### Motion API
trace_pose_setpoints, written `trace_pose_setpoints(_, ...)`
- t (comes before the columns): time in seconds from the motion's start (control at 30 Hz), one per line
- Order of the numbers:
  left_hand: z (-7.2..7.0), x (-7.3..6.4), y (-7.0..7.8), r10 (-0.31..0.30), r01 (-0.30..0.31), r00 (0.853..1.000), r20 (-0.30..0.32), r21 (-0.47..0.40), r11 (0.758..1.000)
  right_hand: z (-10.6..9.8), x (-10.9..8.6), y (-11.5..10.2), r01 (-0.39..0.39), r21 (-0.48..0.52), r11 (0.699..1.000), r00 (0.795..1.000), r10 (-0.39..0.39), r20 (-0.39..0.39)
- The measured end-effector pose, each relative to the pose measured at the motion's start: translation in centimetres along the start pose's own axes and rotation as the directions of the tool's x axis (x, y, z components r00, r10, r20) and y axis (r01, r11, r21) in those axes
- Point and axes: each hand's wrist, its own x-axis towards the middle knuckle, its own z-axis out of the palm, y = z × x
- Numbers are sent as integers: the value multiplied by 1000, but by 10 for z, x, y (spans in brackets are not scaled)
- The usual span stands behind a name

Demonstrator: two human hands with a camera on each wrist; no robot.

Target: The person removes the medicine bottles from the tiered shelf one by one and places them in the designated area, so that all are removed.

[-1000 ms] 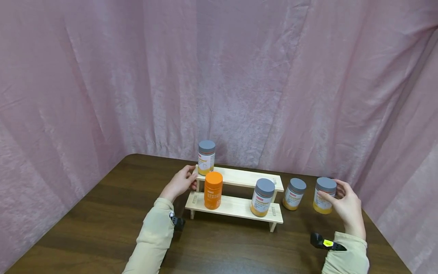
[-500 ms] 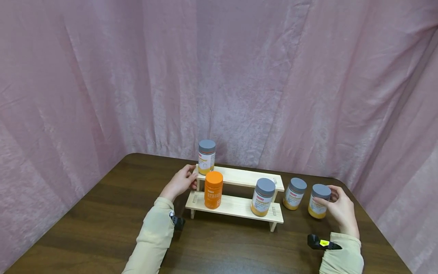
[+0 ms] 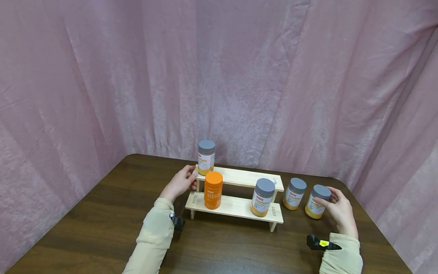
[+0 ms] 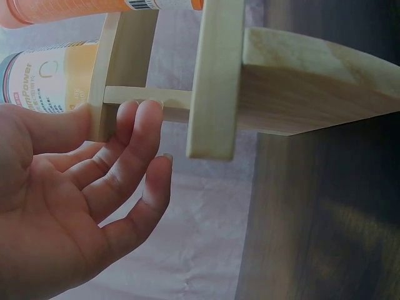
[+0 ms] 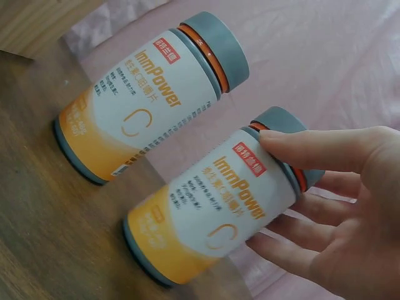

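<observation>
With my right hand I grip a grey-lidded supplement bottle near its lid; the bottle stands almost upright at the right of the table. In the right wrist view the thumb lies across the bottle's neck and the fingers go behind it. A like bottle stands just to its left. My left hand pinches the left end of the two-tier wooden shelf's upper board. In the left wrist view the thumb presses the board's top and the fingers curl beneath.
On the upper tier's left end stands a grey-lidded bottle. The lower tier carries an orange bottle at left and another grey-lidded bottle at right. A pink curtain hangs behind the brown table.
My right hand has brought its bottle left and a little nearer to me, closer to the neighbouring bottle. The left hand and the shelf have stayed put.
</observation>
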Motion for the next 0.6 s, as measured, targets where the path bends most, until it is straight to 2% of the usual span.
trace_pose_setpoints(0.13, 0, 0, 0, 8, -8, 1000, -2, -11, 1000, -1, 1, -1, -29, 34, 999, 998, 27, 58)
trace_pose_setpoints(0.23, 0, 0, -1, 14, -14, 1000, -4, -17, 1000, -1, 0, -2, -52, 73, 996, 997, 48, 68)
trace_pose_setpoints(0.4, 1, 0, -2, 17, -17, 1000, -4, -14, 1000, 3, -1, -3, -97, 122, 988, 995, 98, -7)
trace_pose_setpoints(0.6, 0, 1, -2, 14, -14, 1000, -1, -9, 1000, 8, 1, 0, -97, 106, 990, 990, 107, -93)
